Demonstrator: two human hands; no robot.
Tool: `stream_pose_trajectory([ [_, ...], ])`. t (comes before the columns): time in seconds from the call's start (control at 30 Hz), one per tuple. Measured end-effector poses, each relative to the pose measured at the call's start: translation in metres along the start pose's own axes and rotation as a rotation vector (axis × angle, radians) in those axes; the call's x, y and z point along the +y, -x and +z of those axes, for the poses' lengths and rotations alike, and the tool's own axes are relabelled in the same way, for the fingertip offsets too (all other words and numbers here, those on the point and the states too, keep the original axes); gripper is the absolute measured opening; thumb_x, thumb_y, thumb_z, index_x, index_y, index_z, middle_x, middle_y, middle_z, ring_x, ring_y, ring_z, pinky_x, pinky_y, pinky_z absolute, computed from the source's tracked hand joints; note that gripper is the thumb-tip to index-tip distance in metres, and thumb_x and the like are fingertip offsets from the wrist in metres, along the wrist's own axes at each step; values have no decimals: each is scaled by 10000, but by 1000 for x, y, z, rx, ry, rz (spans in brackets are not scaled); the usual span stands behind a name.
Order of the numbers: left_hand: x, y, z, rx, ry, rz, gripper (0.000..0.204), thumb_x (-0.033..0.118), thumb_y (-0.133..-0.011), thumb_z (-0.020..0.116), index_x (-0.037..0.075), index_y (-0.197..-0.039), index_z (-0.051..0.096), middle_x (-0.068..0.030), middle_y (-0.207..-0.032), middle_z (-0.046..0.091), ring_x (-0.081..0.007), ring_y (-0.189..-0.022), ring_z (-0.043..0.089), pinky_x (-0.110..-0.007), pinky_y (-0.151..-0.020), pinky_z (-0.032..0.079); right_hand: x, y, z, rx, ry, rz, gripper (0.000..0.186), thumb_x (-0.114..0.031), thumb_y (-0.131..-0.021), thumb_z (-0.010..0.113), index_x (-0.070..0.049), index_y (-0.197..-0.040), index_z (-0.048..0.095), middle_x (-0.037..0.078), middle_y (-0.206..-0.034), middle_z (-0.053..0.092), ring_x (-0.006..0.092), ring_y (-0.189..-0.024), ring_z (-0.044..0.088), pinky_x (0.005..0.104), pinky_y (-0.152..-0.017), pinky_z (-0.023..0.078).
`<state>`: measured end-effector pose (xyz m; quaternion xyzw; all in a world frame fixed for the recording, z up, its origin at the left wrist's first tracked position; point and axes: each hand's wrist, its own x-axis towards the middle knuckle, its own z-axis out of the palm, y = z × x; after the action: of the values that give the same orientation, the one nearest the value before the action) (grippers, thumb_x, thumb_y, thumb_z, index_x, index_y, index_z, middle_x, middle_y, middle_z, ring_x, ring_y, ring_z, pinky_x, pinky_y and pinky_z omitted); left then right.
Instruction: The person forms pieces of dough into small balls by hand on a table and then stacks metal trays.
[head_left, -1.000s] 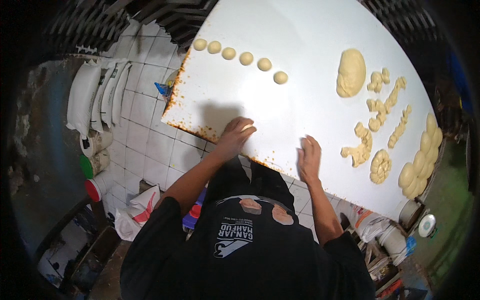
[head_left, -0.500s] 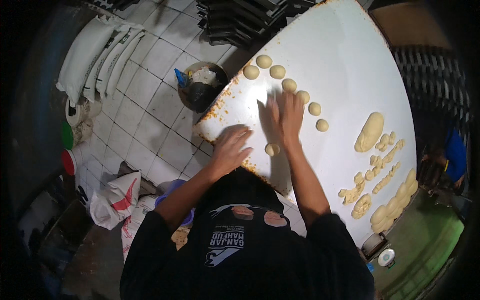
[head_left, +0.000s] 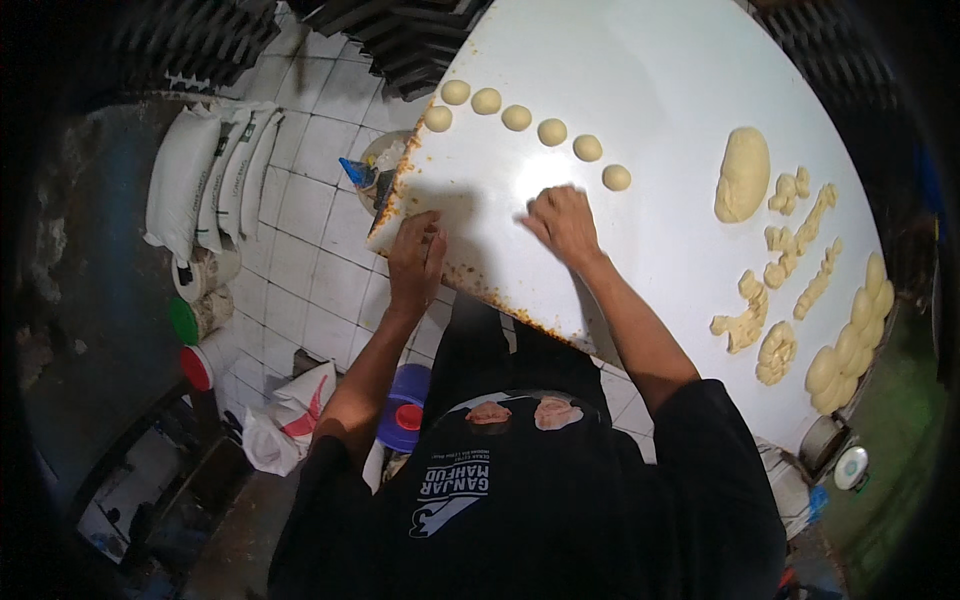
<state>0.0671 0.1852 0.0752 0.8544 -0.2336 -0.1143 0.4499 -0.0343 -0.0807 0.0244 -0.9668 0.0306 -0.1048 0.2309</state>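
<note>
My left hand (head_left: pixel 418 258) lies flat on the white bench (head_left: pixel 640 90); my right hand (head_left: pixel 562 222) cups, perhaps over dough, below the dough balls (head_left: pixel 551 131).

Right hand (head_left: pixel 562 222) drew back; seventh dough ball (head_left: pixel 617 177) added.

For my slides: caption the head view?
Bare hands, left and right, press flat on white table by dough balls.

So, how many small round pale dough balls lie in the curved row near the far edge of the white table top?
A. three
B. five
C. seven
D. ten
C: seven small round pale dough balls can be counted in the curved row on the white table top, running from the rusty corner toward the right hand, which lies flat just below the last one.
</note>
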Motion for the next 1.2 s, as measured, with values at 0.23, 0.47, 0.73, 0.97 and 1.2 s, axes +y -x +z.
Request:
stream_pose_trajectory([
  [0.23,-6,4,36,-20,25,15,282,105,-996,678,32,-1267,668,-174,-1098,675,-330,-969,696,-436,-852,557,-16,35,-5,89,-211,-35,261,-229,-913,774,-65,-1094,685,161,-1118,674,372,-1084,636,509,-958,511],
  [0.47,6,-28,17,45,141,-14,237,87,-1023,649,6,-1242,683,-161,-1115,709,-280,-1025,701,-388,-898,562,16,-2,-28,-155,-106,-187,329,-338,-897,797,-90,-1054,647,122,-1055,624,344,-974,618,477,-862,502],
  [0.73,-28,-25,-17,88,60,18,268,49,-978,679,16,-1244,680,-173,-1106,691,-322,-939,691,-410,-822,564,-10,-4,31,-127,-267,-204,326,-372,-853,801,-90,-936,660,123,-970,620,341,-920,594,473,-804,450],
  [0.97,-3,23,-9,65,26,-48,250,78,-998,667,13,-1240,675,-166,-1072,689,-297,-912,690,-399,-796,553,-26,-22,28,13,-198,-107,277,-264,-854,814,-59,-881,630,125,-981,646,364,-971,602,485,-875,488],
  [1.2,2,83,-3,86,-25,-117,227,61,-1005,659,9,-1225,681,-166,-1094,700,-284,-922,688,-372,-814,552,-22,-54,36,166,-203,-85,199,-227,-949,706,-45,-921,631,170,-932,627,389,-944,599,506,-869,463],
])
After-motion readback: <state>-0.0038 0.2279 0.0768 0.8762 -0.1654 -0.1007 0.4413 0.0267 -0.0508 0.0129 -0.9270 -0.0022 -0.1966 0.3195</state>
